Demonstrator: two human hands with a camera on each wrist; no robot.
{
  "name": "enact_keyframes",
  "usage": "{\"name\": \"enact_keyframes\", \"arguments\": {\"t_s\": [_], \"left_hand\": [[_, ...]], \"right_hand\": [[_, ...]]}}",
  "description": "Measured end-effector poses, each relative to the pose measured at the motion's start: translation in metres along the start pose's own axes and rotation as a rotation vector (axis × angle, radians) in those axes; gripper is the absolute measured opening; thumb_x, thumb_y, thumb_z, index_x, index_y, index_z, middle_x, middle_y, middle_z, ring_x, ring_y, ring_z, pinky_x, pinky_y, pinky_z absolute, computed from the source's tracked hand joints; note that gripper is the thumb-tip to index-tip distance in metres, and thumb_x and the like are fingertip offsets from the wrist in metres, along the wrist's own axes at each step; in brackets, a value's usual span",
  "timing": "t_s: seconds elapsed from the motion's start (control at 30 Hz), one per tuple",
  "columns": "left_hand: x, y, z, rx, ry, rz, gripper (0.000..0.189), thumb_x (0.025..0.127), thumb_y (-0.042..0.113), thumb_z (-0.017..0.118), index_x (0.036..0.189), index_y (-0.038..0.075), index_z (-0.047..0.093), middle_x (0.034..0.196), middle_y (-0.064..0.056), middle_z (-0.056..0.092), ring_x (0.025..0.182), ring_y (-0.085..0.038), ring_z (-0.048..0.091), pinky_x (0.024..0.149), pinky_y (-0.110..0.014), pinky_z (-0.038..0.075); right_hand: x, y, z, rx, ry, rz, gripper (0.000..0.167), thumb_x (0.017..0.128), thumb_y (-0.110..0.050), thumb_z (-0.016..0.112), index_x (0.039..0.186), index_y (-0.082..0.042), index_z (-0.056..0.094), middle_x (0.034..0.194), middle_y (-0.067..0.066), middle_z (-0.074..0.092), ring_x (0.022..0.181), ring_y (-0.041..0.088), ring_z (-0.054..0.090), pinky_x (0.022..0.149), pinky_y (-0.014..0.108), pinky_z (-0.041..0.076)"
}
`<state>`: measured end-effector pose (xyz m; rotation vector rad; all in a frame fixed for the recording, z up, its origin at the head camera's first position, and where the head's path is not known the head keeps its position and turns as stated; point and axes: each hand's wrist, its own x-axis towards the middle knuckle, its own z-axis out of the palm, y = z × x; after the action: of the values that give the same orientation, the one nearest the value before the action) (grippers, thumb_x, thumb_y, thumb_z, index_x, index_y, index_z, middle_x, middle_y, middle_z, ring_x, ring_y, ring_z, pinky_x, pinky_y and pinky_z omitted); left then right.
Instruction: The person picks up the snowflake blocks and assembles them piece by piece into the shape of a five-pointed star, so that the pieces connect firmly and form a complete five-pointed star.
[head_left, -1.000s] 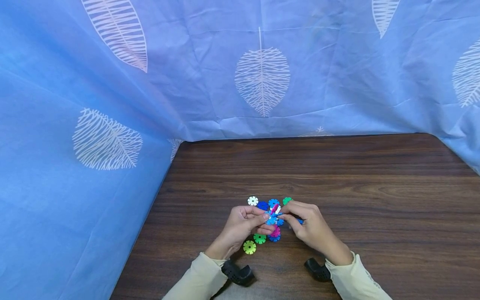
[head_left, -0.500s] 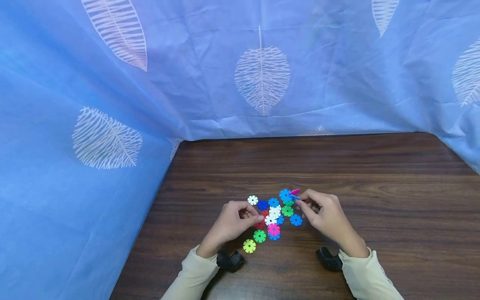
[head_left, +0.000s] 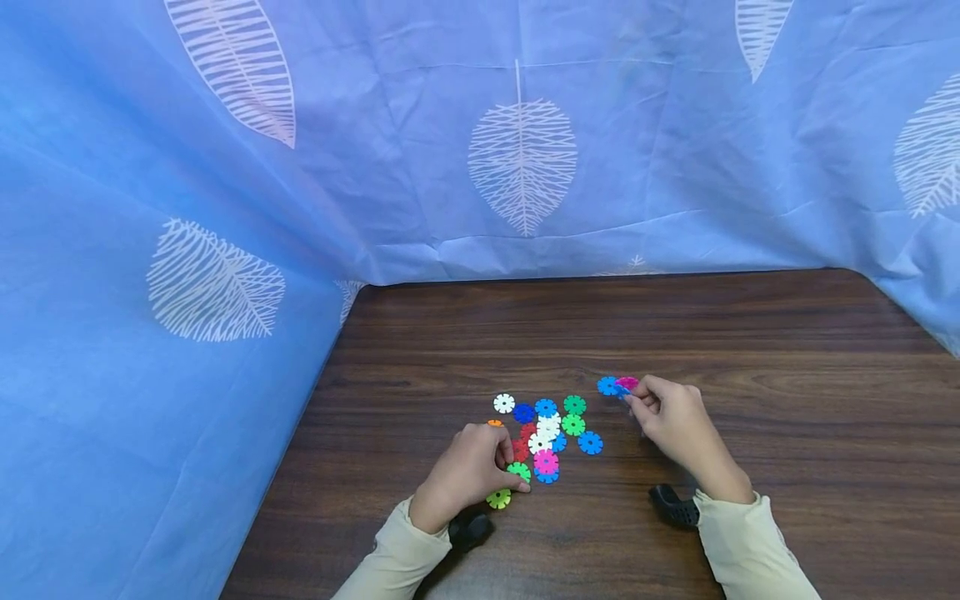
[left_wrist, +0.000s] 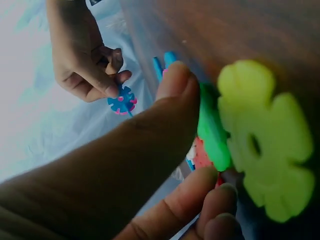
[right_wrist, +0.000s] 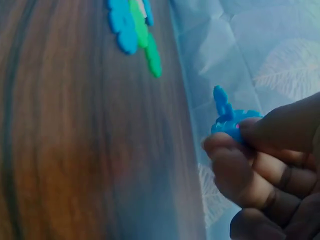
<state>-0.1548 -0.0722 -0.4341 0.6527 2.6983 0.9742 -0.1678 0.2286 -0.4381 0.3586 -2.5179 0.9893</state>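
My right hand pinches a small joined piece of interlocking discs, two blue discs and a pink disc, at the right of the loose discs. In the right wrist view a blue disc stands upright from the pinched one. My left hand is low over the front left of the group, thumb and index finger apart on either side of a green disc. A yellow-green disc looms close to that hand in the left wrist view. Red discs lie just beyond its fingers.
White discs, a pink disc and several blue and green ones lie on the dark wooden table. An orange disc is mostly hidden behind the left hand. Blue leaf-patterned cloth surrounds the far and left edges.
The two hands have parted. My right hand has carried the joined blue and pink discs to the right, away from the group. My left hand has dropped toward the front, to the green disc.
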Motion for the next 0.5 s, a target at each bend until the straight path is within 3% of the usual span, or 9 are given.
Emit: {"name": "enact_keyframes", "arguments": {"t_s": [0.2, 0.5], "left_hand": [[0.001, -0.002, 0.003, 0.025, 0.013, -0.014, 0.037, 0.07, 0.023, 0.098, 0.074, 0.011, 0.063, 0.066, 0.009, 0.055, 0.056, -0.005, 0.049, 0.05, -0.021, 0.042], [0.001, -0.002, 0.002, 0.018, 0.046, 0.043, 0.037, 0.072, 0.015, 0.097, 0.076, 0.01, 0.06, 0.067, 0.009, 0.055, 0.059, -0.002, 0.049, 0.054, -0.021, 0.044]], "right_hand": [[0.001, 0.007, 0.002, -0.069, -0.049, 0.07, 0.02, 0.089, 0.007, 0.07, 0.073, -0.005, 0.066, 0.061, -0.005, 0.059, 0.052, 0.006, 0.048, 0.045, 0.023, 0.04], [-0.002, 0.014, 0.003, -0.067, -0.111, 0.11, 0.022, 0.09, 0.006, 0.071, 0.074, -0.007, 0.064, 0.062, -0.004, 0.06, 0.053, 0.008, 0.049, 0.047, 0.023, 0.041]]}}
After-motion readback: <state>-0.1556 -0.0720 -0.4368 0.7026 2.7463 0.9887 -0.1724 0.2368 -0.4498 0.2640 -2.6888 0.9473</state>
